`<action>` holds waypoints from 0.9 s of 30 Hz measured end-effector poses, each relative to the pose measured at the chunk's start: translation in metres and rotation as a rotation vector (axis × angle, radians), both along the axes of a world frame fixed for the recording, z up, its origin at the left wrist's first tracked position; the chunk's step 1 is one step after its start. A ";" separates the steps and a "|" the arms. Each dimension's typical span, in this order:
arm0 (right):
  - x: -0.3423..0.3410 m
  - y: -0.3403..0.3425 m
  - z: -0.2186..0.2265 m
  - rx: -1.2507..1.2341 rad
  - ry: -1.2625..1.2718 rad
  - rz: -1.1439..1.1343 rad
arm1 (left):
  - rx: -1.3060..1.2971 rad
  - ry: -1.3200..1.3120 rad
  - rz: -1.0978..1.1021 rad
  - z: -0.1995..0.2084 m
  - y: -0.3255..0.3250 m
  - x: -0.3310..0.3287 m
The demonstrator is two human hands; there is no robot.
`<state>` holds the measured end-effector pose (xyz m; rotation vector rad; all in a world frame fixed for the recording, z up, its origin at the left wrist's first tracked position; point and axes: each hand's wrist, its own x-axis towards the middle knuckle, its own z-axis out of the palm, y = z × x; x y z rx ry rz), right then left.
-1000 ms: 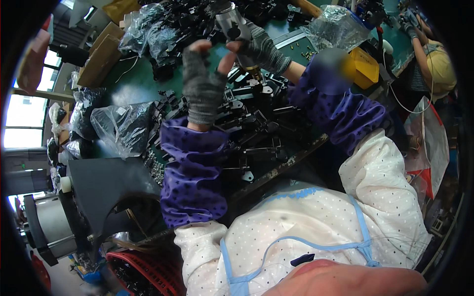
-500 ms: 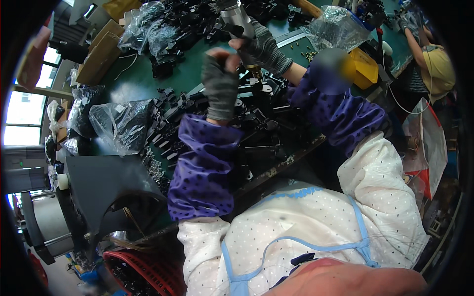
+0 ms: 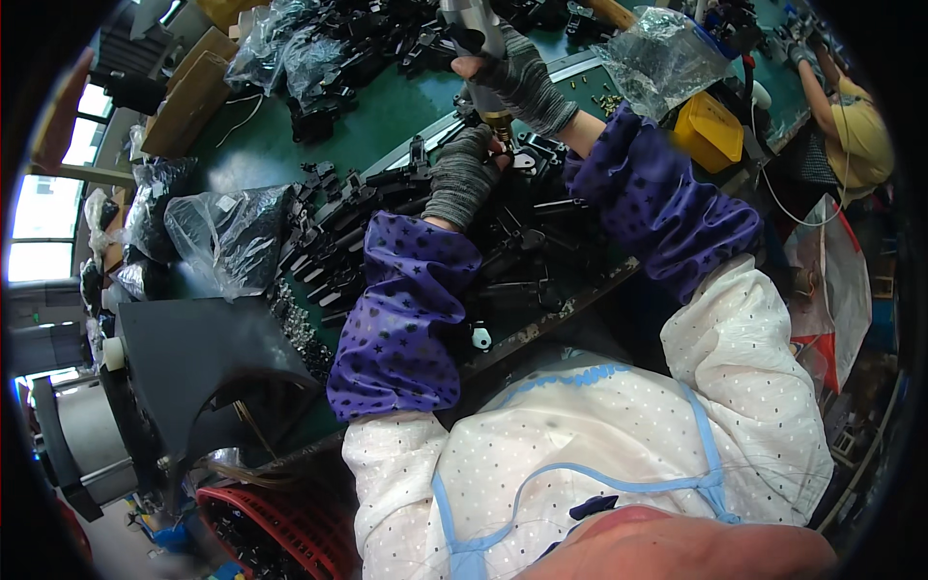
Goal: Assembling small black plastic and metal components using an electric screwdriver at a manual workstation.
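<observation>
My right hand, in a grey knit fingerless glove, is closed round a silver power screwdriver held upright. Its brass-coloured tip points down at the work on the bench. Right beside that tip is my left hand, gloved alike, with its fingers curled together; what they pinch is mostly hidden. A small pale metal plate shows just right of those fingers. Black plastic parts with slim arms lie heaped around and below both hands.
Green bench carries more black parts at the back, clear plastic bags, loose brass screws and a yellow bin. A dark grey panel stands at left, above a red basket. Another person works at far right.
My left hand has come down and to the right, from a blurred raised position to beside the screwdriver tip. The screwdriver has shifted slightly right in my right hand.
</observation>
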<state>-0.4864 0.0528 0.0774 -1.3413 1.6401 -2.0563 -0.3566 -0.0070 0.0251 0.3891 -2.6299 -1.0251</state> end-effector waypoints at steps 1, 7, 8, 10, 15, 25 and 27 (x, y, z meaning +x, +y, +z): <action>0.002 0.001 0.000 -0.017 -0.064 0.048 | -0.012 0.007 0.006 0.001 0.000 0.000; 0.012 0.001 0.017 0.007 0.016 0.036 | 0.027 -0.013 0.011 0.008 -0.002 0.001; 0.014 -0.003 0.022 0.031 0.042 0.024 | 0.066 0.011 0.010 0.011 -0.005 0.001; 0.016 -0.015 0.035 -0.182 0.260 -0.088 | 0.286 -0.025 0.012 0.021 -0.014 0.003; 0.022 -0.048 0.057 -0.103 0.129 0.075 | 0.102 0.168 -0.050 0.049 -0.066 0.025; 0.064 -0.110 0.018 -0.295 -0.049 0.221 | 0.088 -0.113 0.143 0.025 -0.103 0.066; 0.060 -0.106 0.014 -0.134 -0.065 0.213 | 0.099 -0.095 0.135 0.021 -0.102 0.067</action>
